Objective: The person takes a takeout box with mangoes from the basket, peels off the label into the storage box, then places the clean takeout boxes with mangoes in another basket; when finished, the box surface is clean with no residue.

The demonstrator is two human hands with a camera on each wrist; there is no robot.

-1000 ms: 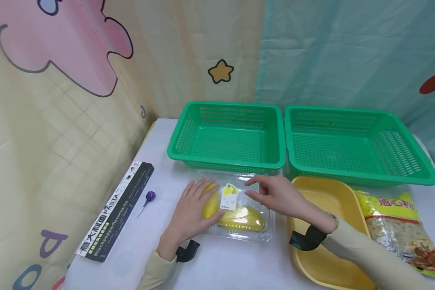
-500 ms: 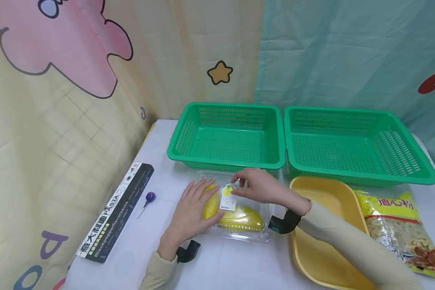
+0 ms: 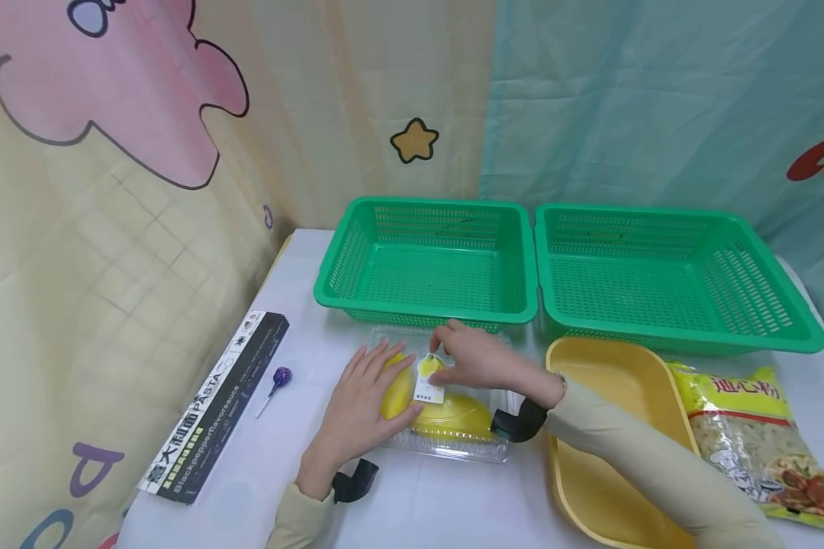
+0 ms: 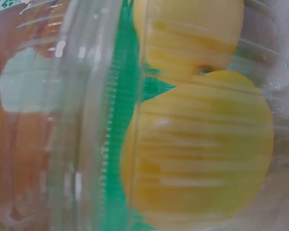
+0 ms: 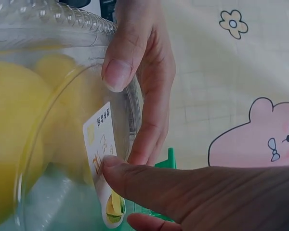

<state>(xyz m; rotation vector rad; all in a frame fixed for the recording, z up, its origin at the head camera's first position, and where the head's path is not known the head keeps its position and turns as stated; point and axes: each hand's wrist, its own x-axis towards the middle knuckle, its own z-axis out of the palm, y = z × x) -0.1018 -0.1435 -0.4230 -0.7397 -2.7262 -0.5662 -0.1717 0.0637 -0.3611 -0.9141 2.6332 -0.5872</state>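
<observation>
A clear plastic box (image 3: 446, 454) holds yellow fruits (image 3: 463, 418) that look like mangoes; the left wrist view shows two of them (image 4: 197, 149) through the wall. On the lid lies a white label (image 3: 426, 390) with a yellow fruit picture. My left hand (image 3: 365, 400) rests on the lid's left side, fingers extended and spread. Above the label is my right hand (image 3: 484, 358), its thumb tip touching the label's face and its bent forefinger near the label's top end. In the right wrist view that thumb (image 5: 135, 180) presses on the label (image 5: 103, 144).
Two green baskets (image 3: 426, 314) stand behind the box. To its right are a yellow tray (image 3: 607, 435) and a pasta bag (image 3: 748, 435). A pasta box (image 3: 216, 404) and a purple lollipop (image 3: 281, 377) lie to the left.
My right hand has moved left over the lid, from beside the label until its thumb touches it. The left hand has stayed on the lid, and the box has not moved.
</observation>
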